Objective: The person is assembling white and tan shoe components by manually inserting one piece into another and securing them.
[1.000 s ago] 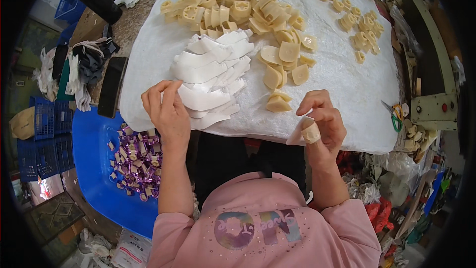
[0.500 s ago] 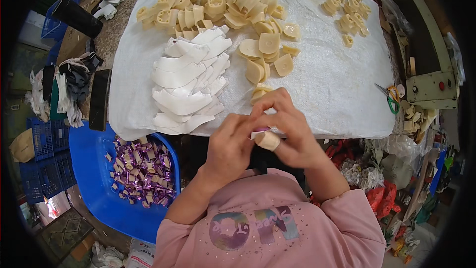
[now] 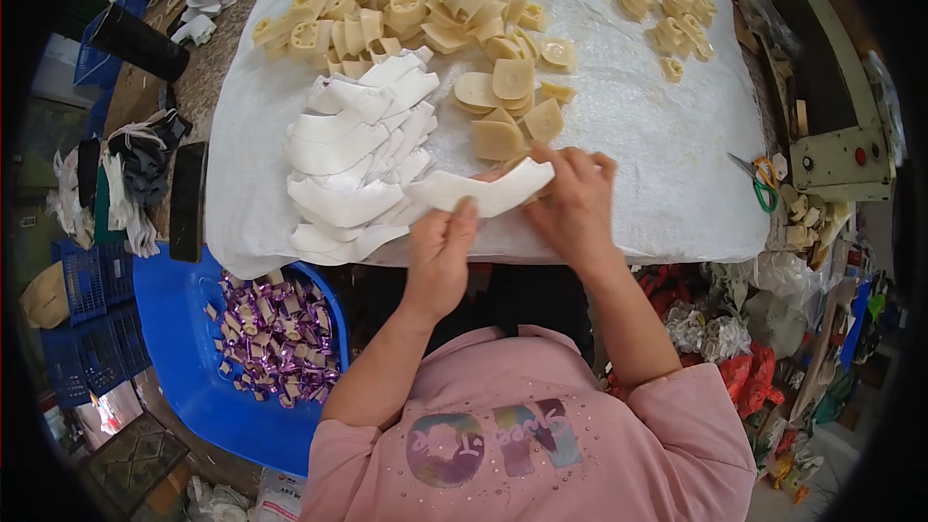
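Note:
A curved white strip [image 3: 488, 191] is pinched in my left hand [image 3: 440, 251], with the thumb on its face and the fingers behind. It hangs over the near part of the table. My right hand [image 3: 577, 203] is closed at the strip's right end, its fingertips beside the nearest beige moulded pieces; what it grips is partly hidden. Left of the strip lies a fanned stack of similar white strips [image 3: 338, 150]. Beyond my right hand are flat-faced beige pieces [image 3: 498, 138], and behind them a larger heap of beige pieces [image 3: 406, 5].
A white sheet [image 3: 657, 164] covers the table. Below its left edge, a blue tub [image 3: 179, 329] contains many small purple-and-beige pieces [image 3: 275, 333]. A phone [image 3: 188, 201] lies at the left edge; scissors [image 3: 759, 184] lie at the right. More beige pieces [image 3: 677, 19] sit far right.
Both hands were together near my chest around a small beige piece with a purple bit. They have moved apart and forward, and my left hand now holds a white strip.

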Action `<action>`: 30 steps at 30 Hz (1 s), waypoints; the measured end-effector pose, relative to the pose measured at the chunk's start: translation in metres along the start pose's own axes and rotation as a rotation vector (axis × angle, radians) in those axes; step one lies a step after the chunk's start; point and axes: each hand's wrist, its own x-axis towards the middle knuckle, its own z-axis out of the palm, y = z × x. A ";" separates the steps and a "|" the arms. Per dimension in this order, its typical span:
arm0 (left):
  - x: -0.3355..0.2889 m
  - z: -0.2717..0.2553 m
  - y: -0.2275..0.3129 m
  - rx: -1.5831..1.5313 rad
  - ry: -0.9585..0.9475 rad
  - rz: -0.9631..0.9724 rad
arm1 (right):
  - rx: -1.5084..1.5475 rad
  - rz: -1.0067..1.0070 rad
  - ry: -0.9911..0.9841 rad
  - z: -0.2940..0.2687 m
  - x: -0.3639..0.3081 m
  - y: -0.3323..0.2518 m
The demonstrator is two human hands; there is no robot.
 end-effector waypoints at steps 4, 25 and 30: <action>0.004 0.009 -0.005 0.042 -0.072 0.079 | -0.004 0.230 -0.045 -0.007 -0.004 0.012; -0.023 0.008 0.022 -0.384 0.214 0.034 | 0.967 -0.154 0.160 -0.041 0.000 -0.047; -0.032 0.013 0.039 -0.477 0.125 0.031 | 0.897 -0.180 0.296 -0.013 -0.002 -0.060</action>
